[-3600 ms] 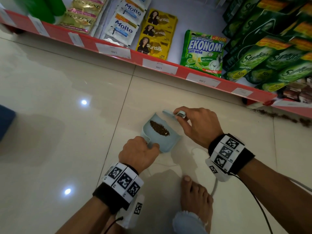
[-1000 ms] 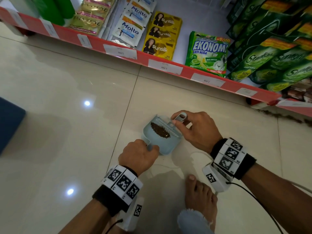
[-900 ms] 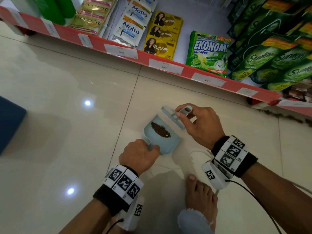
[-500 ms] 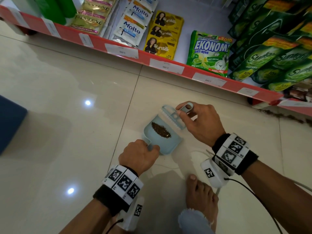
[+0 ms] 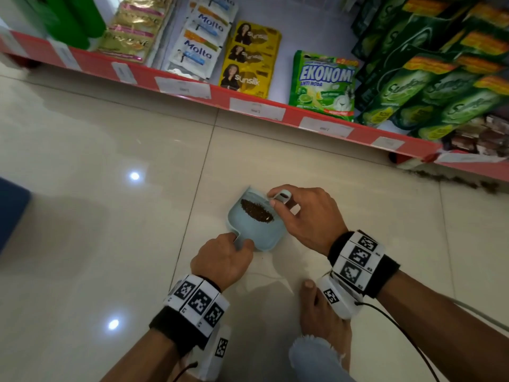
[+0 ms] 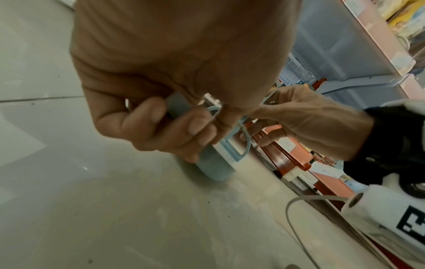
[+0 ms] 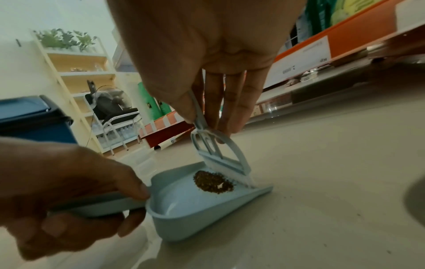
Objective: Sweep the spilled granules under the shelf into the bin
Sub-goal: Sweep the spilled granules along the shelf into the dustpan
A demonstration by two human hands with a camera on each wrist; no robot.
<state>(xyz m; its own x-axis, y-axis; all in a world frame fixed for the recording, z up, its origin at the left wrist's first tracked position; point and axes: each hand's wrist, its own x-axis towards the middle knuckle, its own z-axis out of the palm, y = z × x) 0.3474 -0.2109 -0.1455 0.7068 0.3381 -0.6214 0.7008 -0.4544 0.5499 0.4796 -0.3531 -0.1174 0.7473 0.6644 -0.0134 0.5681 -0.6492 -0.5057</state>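
The person crouches on a glossy cream tiled floor point(image 5: 115, 216) in front of a low red-edged shelf point(image 5: 192, 91). The left hand point(image 5: 221, 260) has its fingers curled round the handle of a small pale blue dustpan point(image 5: 257, 232), which rests on the floor with its open lip facing the shelf. From the left wrist view the fingers point(image 6: 151, 116) wrap the handle from underneath. In the pan lies a compact heap of dark brown granules point(image 5: 256, 210), towards the lip.

The right hand point(image 5: 305, 216) pinches the handle of a small matching hand brush point(image 7: 220, 156) between thumb and fingertips; the remaining fingers hang straight beside it. The brush head stands tilted at the front edge of the pan, its bristles touching the pan floor just beside the heap. A few loose specks lie on the tiles near the pan lip.

Further granules form a dark line on the floor along the base of the shelf point(image 5: 457, 180), well to the right of the pan. A dark blue bin point(image 7: 34, 118) stands well off to the person's left.

On the shelf stand Sunsilk sachets point(image 5: 248, 59), Molto sachets point(image 5: 203, 37), an Ekonomi pouch point(image 5: 322, 84) and green Sunlight pouches point(image 5: 429, 86). Both wrists carry black bands with printed marker tiles. A bare foot point(image 5: 322, 315) is planted below the right wrist.
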